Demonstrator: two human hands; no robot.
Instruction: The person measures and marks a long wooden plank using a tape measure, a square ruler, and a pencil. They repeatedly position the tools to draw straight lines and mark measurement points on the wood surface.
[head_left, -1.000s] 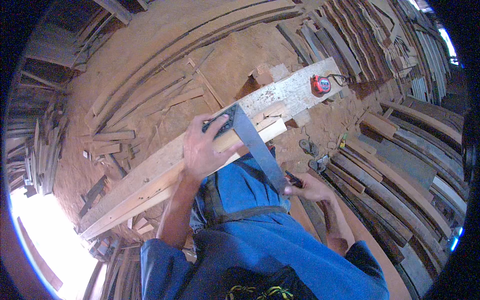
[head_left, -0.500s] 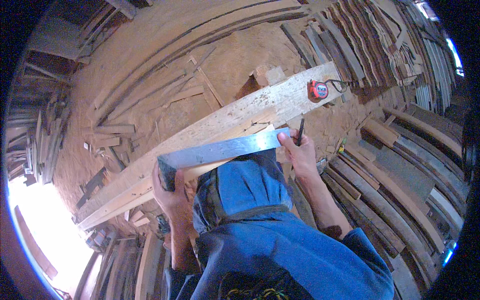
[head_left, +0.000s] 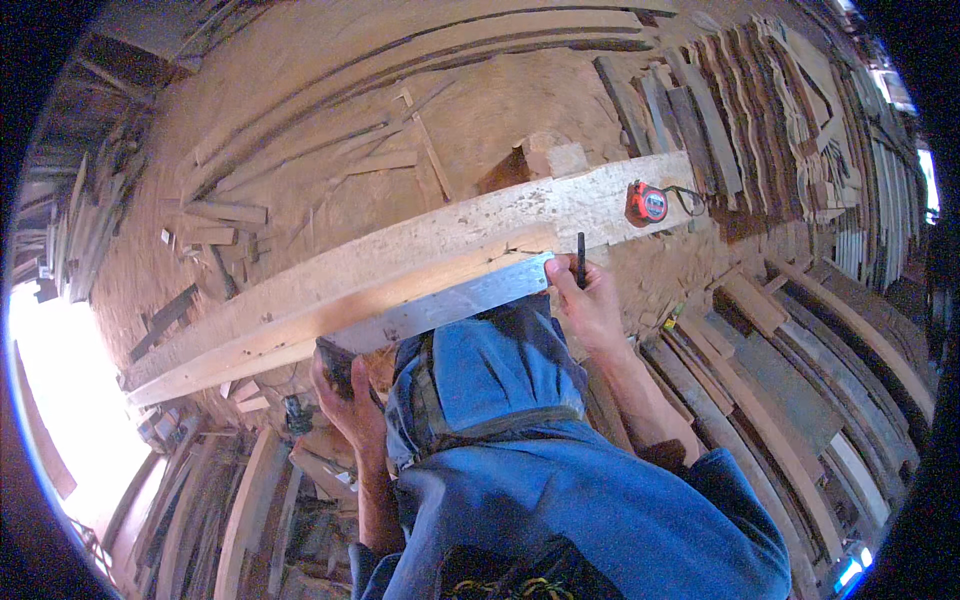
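Flat metal square (head_left: 440, 307): dark handle (head_left: 338, 366) held by left fingers (head_left: 320, 375) | end pinched by right fingers (head_left: 559, 276), slim pen (head_left: 581, 255) also held

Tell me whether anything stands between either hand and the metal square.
Nothing visible does. The left hand holds the dark handle of the metal square, and the right hand holds its far end. The right hand also carries a dark pen-like tool, beside that end.
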